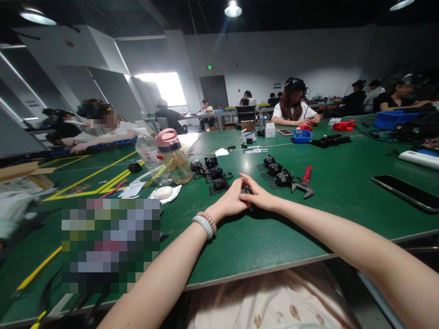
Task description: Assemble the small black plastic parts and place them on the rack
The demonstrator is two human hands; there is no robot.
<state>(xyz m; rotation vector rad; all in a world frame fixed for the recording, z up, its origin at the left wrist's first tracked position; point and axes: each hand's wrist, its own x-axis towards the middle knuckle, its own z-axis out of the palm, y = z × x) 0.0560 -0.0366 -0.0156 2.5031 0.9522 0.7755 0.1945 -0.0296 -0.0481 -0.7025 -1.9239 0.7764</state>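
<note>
My left hand and my right hand meet on the green table, fingers pinched together around a small black part that is mostly hidden between them. A bracelet and a pale bangle sit on my left wrist. Just beyond my hands lie two groups of small black parts, one on the left and one on the right. Red-handled pliers lie right of the second group.
A pink-lidded water bottle and a clear bottle stand to the left. A dark phone lies at right. Other people sit around the table; a blue bin and more black parts lie farther back.
</note>
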